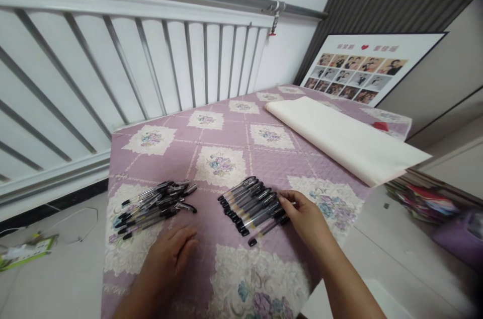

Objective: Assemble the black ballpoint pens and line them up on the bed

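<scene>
A row of black-capped gel pens lies side by side on the floral tablecloth, caps pointing right. My right hand is at the cap end of this row, its thumb and forefinger closed on a pen near the right edge; the other fingers are partly hidden. To the left, several more gel pens lie in a loose, overlapping pile at varied angles. Just below that pile rests my left hand, fingers curled together and nothing visible in them. It is apart from both groups of pens.
A folded cream sheet lies across the right of the table. Behind it leans a photo board. A white radiator runs along the far left side. Beyond the table's right edge are stacked papers and a purple container.
</scene>
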The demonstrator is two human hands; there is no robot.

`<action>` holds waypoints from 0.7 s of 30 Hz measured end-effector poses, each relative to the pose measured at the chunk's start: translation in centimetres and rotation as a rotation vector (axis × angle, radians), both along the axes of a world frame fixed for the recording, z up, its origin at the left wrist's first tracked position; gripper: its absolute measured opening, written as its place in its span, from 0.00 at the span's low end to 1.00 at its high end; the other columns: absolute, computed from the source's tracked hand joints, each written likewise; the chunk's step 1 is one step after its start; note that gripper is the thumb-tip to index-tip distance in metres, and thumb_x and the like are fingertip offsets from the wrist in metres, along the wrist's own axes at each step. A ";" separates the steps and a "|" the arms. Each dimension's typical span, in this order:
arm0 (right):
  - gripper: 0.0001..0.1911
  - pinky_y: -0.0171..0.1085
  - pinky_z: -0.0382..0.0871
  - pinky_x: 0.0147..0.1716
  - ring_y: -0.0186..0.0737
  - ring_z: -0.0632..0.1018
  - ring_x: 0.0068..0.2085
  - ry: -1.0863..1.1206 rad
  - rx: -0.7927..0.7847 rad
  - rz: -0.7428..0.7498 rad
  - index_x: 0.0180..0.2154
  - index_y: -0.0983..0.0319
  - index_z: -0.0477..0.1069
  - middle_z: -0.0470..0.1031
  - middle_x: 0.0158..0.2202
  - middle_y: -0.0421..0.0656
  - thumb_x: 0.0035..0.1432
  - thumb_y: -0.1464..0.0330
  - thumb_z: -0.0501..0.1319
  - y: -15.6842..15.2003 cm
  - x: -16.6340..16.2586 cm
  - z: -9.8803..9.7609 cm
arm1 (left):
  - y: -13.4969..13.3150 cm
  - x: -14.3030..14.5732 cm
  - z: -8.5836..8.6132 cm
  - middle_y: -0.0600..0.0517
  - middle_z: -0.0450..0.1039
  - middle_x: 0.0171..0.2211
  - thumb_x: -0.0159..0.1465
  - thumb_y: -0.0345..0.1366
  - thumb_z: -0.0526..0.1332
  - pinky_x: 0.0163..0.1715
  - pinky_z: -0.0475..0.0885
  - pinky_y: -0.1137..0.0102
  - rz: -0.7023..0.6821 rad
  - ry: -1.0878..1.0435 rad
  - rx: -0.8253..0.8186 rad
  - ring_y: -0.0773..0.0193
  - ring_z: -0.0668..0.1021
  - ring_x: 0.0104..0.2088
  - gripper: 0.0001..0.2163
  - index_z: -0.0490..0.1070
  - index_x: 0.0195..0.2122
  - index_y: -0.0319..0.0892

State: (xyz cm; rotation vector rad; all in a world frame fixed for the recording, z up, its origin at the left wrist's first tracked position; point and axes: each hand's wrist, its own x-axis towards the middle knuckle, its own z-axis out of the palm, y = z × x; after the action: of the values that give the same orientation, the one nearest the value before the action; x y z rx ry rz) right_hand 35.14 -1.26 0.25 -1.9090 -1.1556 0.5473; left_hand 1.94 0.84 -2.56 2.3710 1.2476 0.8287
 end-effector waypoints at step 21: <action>0.13 0.40 0.69 0.38 0.45 0.79 0.38 -0.287 -0.213 0.040 0.37 0.59 0.73 0.79 0.37 0.45 0.54 0.61 0.55 -1.4 2.1 0.6 | 0.1 -0.1 -0.1 0.52 0.77 0.36 0.66 0.42 0.53 0.35 0.74 0.70 -0.034 0.041 0.008 0.62 0.79 0.37 0.11 0.72 0.40 0.46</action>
State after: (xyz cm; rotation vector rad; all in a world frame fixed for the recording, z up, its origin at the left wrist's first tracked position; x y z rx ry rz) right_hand 37.28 -2.69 0.82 -2.2054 -1.3648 0.4412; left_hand 1.80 0.93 -2.62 2.4204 1.2183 0.7803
